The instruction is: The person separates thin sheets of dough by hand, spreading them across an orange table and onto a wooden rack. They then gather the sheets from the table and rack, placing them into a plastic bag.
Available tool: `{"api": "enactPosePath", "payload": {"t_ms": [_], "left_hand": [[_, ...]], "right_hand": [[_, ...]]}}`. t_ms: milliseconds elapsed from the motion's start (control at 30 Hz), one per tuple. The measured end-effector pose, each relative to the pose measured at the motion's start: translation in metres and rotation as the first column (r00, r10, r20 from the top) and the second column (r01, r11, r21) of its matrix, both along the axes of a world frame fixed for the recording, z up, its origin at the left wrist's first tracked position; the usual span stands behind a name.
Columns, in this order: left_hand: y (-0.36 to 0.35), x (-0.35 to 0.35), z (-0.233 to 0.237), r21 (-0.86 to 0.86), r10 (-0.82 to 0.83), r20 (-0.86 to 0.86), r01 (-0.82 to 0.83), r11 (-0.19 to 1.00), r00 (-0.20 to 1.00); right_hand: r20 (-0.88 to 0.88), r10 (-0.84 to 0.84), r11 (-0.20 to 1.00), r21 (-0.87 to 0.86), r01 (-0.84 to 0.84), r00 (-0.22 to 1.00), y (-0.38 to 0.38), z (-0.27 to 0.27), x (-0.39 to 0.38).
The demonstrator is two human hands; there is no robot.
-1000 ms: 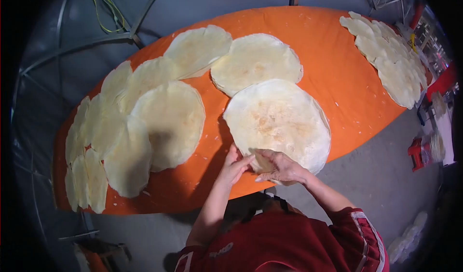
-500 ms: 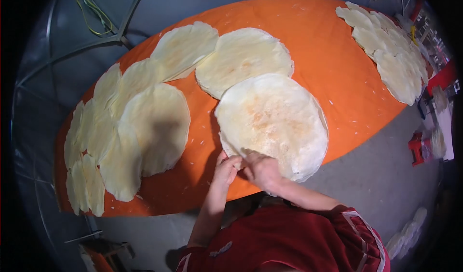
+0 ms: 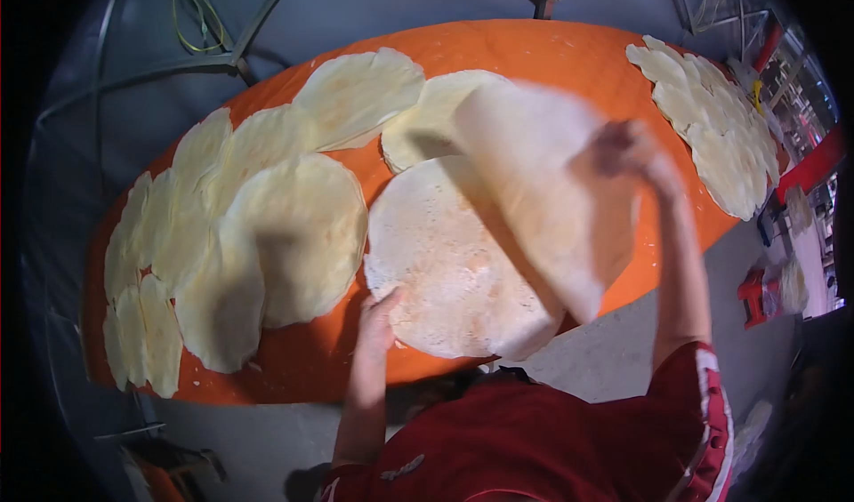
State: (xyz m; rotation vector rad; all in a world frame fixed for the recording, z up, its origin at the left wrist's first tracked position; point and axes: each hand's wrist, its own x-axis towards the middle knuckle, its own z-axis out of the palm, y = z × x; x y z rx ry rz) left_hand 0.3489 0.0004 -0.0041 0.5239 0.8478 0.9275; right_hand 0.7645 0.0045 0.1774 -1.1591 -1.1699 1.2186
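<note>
In the head view, I am seeing a mark [image 3: 403, 468] on the red shirt [image 3: 534, 422], too small to read. I am counting two flatbreads at the hands: the raised flatbread [image 3: 538, 173] is tilting, blurred, partly over the lower flatbread [image 3: 445, 262] on the orange desk [image 3: 569, 53]. The right hand [image 3: 624, 149], forearm reaching forward, is holding the raised one's right edge; the left hand [image 3: 380, 320] is gripping the lower one's near-left edge, thumb on top.
</note>
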Motion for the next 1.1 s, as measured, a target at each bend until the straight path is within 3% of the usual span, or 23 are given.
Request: {"api": "enactPosePath", "payload": {"t_ms": [67, 133, 200, 233, 267, 333, 400, 433, 467, 500, 533, 567, 600, 633, 700, 733, 767, 833, 867, 933, 967, 1067, 1100], "left_hand": [[0.007, -0.025, -0.007, 0.018, -0.017, -0.037, 0.017, 1.000, 0.999], [0.009, -0.034, -0.013, -0.010, -0.059, -0.009, 0.059, 0.998, 0.998], [0.006, -0.037, -0.009, -0.037, -0.110, 0.017, 0.111, 0.993, 0.994], [0.003, -0.035, -0.001, -0.163, -0.144, 0.217, 0.181, 0.970, 0.966], [0.001, -0.033, 0.008, -0.267, -0.146, 0.410, 0.271, 0.925, 0.900], [-0.007, -0.027, 0.024, -0.249, -0.179, 0.451, 0.317, 0.915, 0.874], [-0.006, -0.029, 0.032, -0.225, -0.220, 0.492, 0.367, 0.903, 0.842], [-0.005, -0.030, 0.032, -0.170, -0.243, 0.595, 0.415, 0.894, 0.766], [-0.003, -0.028, 0.033, -0.110, -0.266, 0.691, 0.461, 0.881, 0.673], [-0.002, -0.022, 0.040, -0.098, -0.288, 0.695, 0.483, 0.870, 0.659], [-0.003, -0.015, 0.050, -0.169, -0.213, 0.627, 0.398, 0.902, 0.749], [-0.003, -0.011, 0.055, -0.233, -0.130, 0.548, 0.300, 0.925, 0.826], [0.001, -0.010, 0.052, -0.345, 0.037, 0.751, 0.344, 0.873, 0.659], [0.005, -0.008, 0.053, -0.342, 0.029, 0.753, 0.354, 0.871, 0.657], [0.007, -0.008, 0.063, 0.010, -0.325, 0.559, 0.385, 0.923, 0.763], [0.008, -0.010, 0.062, 0.006, -0.325, 0.558, 0.388, 0.922, 0.764], [0.011, -0.012, 0.059, 0.056, -0.356, 0.464, 0.375, 0.925, 0.811], [0.017, -0.021, 0.055, 0.160, -0.374, 0.266, 0.342, 0.926, 0.889], [0.018, -0.030, 0.054, 0.104, -0.298, 0.274, 0.280, 0.954, 0.914], [0.021, -0.054, 0.045, 0.079, -0.249, 0.225, 0.238, 0.968, 0.942], [0.022, -0.066, 0.041, 0.054, -0.220, 0.174, 0.214, 0.975, 0.960], [0.019, -0.099, 0.032, -0.037, -0.108, 0.174, 0.116, 0.993, 0.979], [0.016, -0.108, 0.028, -0.063, -0.069, 0.139, 0.078, 0.995, 0.988]], "right_hand": [[0.595, -0.216, 0.976, 0.119, 0.182, 0.774, -0.007, 0.075, 0.016], [0.649, -0.344, 0.939, 0.224, 0.261, 0.679, -0.018, 0.120, -0.022], [0.741, -0.245, 0.965, 0.249, 0.084, 0.626, -0.021, 0.133, -0.066], [0.934, -0.307, 0.939, 0.265, 0.219, 0.184, -0.019, 0.121, -0.100], [0.858, -0.299, 0.905, 0.394, -0.161, 0.418, -0.010, 0.087, -0.090], [0.988, -0.124, 0.984, 0.134, -0.117, 0.092, -0.012, 0.052, -0.171], [0.978, -0.127, 0.913, 0.180, -0.366, 0.165, -0.022, -0.024, -0.224], [0.968, 0.193, 0.948, -0.142, -0.284, 0.159, -0.033, -0.054, -0.253], [0.850, 0.522, 0.815, -0.474, -0.334, 0.068, -0.041, -0.069, -0.274], [0.917, 0.227, 0.908, -0.078, -0.411, 0.327, -0.063, -0.099, -0.285], [0.963, 0.054, 0.956, 0.027, -0.291, 0.265, -0.069, -0.107, -0.294], [0.965, 0.043, 0.962, 0.030, -0.272, 0.260, -0.062, -0.098, -0.291], [0.932, 0.231, 0.967, -0.190, -0.168, 0.278, -0.051, -0.082, -0.285], [0.856, 0.406, 0.911, -0.405, -0.072, 0.319, -0.039, -0.071, -0.277], [0.836, 0.186, 0.972, -0.233, 0.027, 0.515, -0.024, -0.064, -0.243], [0.616, 0.234, 0.969, -0.209, -0.130, 0.752, -0.018, -0.049, -0.210], [0.476, 0.041, 0.999, 0.006, -0.050, 0.879, -0.027, -0.040, -0.168], [0.310, -0.186, 0.976, 0.168, 0.139, 0.932, -0.052, 0.026, -0.131], [0.428, -0.360, 0.917, 0.001, 0.398, 0.829, -0.057, 0.035, -0.098], [0.041, -0.676, 0.730, 0.176, 0.661, 0.736, -0.091, 0.053, -0.082], [0.024, -0.765, 0.640, 0.139, 0.756, 0.643, -0.109, 0.038, -0.053], [-0.410, -0.671, 0.717, -0.143, 0.683, 0.618, -0.168, -0.057, 0.038], [-0.282, -0.796, 0.594, -0.193, 0.781, 0.536, -0.170, -0.067, 0.018]]}}
